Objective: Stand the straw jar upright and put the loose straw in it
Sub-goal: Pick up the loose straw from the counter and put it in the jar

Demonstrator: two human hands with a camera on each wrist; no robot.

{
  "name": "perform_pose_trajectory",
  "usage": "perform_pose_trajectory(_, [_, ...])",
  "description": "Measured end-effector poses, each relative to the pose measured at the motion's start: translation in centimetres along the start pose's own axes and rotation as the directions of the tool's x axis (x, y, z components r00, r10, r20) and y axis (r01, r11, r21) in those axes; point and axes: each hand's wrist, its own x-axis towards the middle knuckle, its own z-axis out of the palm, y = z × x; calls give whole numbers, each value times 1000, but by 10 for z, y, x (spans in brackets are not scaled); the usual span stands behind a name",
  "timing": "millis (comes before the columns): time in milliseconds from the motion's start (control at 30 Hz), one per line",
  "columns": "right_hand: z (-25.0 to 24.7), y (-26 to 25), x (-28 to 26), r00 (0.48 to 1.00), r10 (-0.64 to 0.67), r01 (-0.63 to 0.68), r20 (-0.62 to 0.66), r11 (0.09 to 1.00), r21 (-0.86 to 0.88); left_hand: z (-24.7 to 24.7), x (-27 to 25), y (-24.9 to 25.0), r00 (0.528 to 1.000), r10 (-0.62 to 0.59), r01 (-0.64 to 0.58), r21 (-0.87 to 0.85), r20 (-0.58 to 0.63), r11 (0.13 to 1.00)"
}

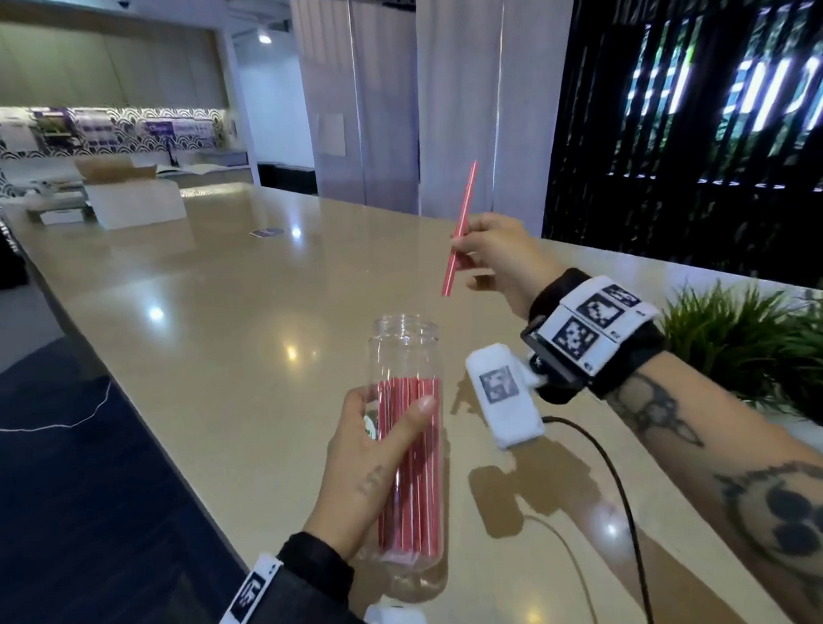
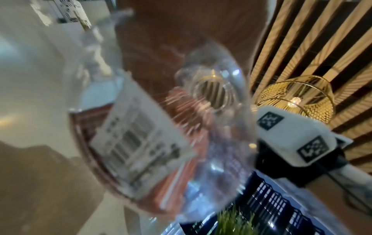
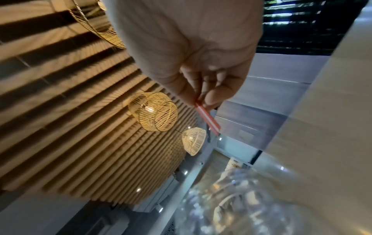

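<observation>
The left hand (image 1: 360,469) wraps its grip round the middle of the clear plastic straw jar (image 1: 408,434), fingers and thumb curled about its wall, holding it mouth-up with its base at or just above the tan worktop (image 1: 201,297); whether it touches down cannot be told. A bundle of red-and-white striped straws (image 1: 409,463) already stands inside, filling the lower part and ending well short of the threaded mouth. The right hand (image 1: 496,251) pinches the loose straw (image 1: 460,229) near its middle between thumb and fingertips, tilted, its lower end above and a little to the right of the mouth, not yet in it. The straw looks very light and thin-walled, likely to crush or kink under a hard squeeze, so a soft pinch fairly low down should steer the tip best. The jar seems light, smooth and tall, probably easy to tip, so steadying it at mid-height suits.
</observation>
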Motion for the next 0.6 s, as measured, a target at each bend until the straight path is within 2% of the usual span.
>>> perform_pose_trajectory(100, [-25, -22, -23, 996, -64, 65, -65, 998, 11, 26, -8, 7, 996, 54, -53, -16, 70, 998])
perform_pose_trajectory(333, [-79, -35, -88, 996, -81, 74, -43, 989, -131, 81, -33, 23, 960, 94, -71, -94, 263, 993])
perform_pose_trajectory(500, [-106, -39, -123, 995, -49, 72, 86, 953, -295, 105, -45, 35, 930, 131, -78, -164, 343, 983])
perform_pose_trajectory(600, [-120, -39, -144, 993, -28, 67, 118, 938, -341, 118, -53, 40, 916, 155, -94, -177, 370, 980])
